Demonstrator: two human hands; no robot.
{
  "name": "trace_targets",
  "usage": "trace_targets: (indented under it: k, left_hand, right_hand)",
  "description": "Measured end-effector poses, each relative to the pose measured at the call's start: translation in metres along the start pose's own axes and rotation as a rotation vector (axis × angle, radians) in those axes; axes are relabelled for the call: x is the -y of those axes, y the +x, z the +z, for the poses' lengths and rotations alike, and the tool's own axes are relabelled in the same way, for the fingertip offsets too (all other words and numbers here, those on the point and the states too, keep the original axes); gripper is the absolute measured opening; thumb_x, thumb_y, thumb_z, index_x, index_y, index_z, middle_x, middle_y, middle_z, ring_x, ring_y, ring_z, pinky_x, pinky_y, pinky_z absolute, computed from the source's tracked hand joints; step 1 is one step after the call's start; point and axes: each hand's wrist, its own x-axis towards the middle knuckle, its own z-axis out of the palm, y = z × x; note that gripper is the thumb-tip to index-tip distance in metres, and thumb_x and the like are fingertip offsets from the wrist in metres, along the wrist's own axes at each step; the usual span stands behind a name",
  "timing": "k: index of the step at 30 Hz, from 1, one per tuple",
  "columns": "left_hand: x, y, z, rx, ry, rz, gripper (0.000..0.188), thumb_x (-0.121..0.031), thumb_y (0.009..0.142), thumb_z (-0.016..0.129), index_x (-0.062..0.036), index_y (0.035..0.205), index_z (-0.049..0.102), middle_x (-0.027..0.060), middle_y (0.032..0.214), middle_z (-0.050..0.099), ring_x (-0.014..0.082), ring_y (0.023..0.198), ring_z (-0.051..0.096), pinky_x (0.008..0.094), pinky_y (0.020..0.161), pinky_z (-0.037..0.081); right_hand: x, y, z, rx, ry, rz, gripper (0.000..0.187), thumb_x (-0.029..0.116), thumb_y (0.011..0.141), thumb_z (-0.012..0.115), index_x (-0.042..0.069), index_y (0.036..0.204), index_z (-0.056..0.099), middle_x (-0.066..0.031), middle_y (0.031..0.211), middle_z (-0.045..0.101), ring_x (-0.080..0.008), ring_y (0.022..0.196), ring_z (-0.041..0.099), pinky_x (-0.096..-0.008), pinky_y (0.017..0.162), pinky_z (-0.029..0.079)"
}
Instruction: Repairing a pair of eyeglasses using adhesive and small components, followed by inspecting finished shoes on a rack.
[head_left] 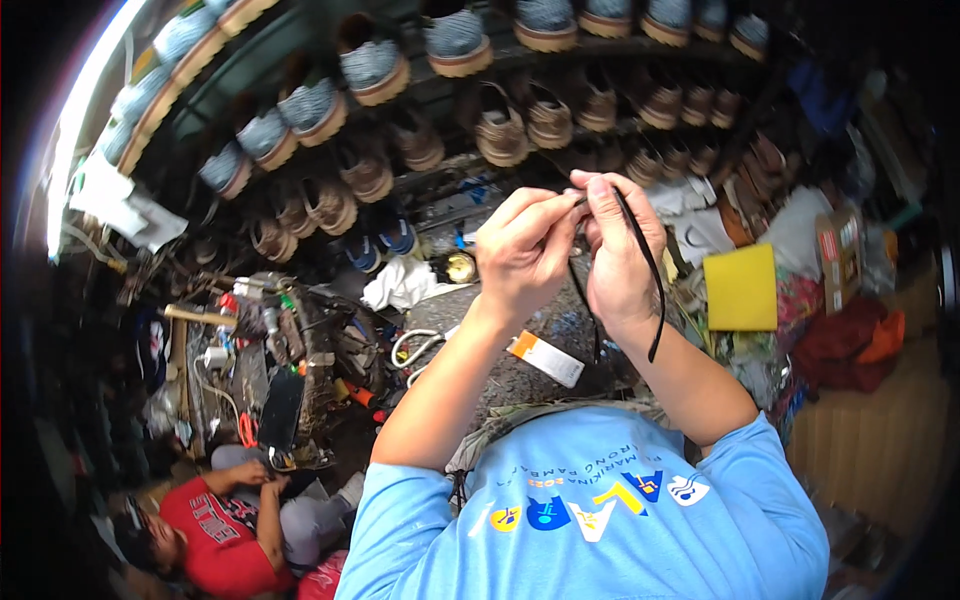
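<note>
Faces a dark, speckled worktable (500, 385), wearing a light blue shirt (590, 480). Shares the near left with a co-worker (225, 530) in red. Has a white card (552, 362) with an orange end lying close on the table, and a pale looped cable (400, 352) to its left. Shows a yellow square pad (740, 287) and dark red cloth (845, 355) at the right. Rises at the far side to rows of brown shoes (500, 130) below blue-grey shoes (373, 70).

Includes a small round tin (460, 267) beyond the table's middle, with something yellowish inside, and, farther right, a cardboard box (838, 260) with contents out of sight.

Holds left hand (530, 245) and right hand (620, 235) close together above the table, thumb and fingers of each clamped on a thin black cord (655, 275), perhaps a lace. Trails one length down across the right wrist, another between the hands.
</note>
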Motion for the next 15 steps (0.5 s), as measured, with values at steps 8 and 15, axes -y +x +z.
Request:
trace_targets:
  k: [8, 15]
  left_hand:
    - [0.023, 0.019, -0.022, -0.166, -0.027, 0.06, 0.014, 0.002, 0.083, 0.073, -0.0039, 0.094, 0.078, 0.0098, 0.088, 0.073, 0.0191, 0.078, 0.069, 0.0297, 0.069, 0.055]
    - [0.022, 0.015, 0.0, -0.254, -0.26, 0.041, 0.01, 0.0, 0.078, 0.075, -0.0026, 0.088, 0.075, 0.0093, 0.081, 0.068, 0.0236, 0.074, 0.067, 0.0324, 0.066, 0.054]
  right_hand:
    - [-0.015, 0.02, 0.046, 0.056, -0.224, -0.373, 0.014, 0.009, 0.102, 0.06, 0.001, 0.109, 0.069, -0.008, 0.109, 0.072, -0.0138, 0.098, 0.064, -0.0277, 0.09, 0.051]
    - [-0.009, 0.028, 0.027, 0.061, -0.132, -0.12, 0.031, 0.02, 0.107, 0.055, -0.005, 0.123, 0.064, -0.0168, 0.12, 0.068, -0.0226, 0.106, 0.065, -0.0338, 0.094, 0.055]
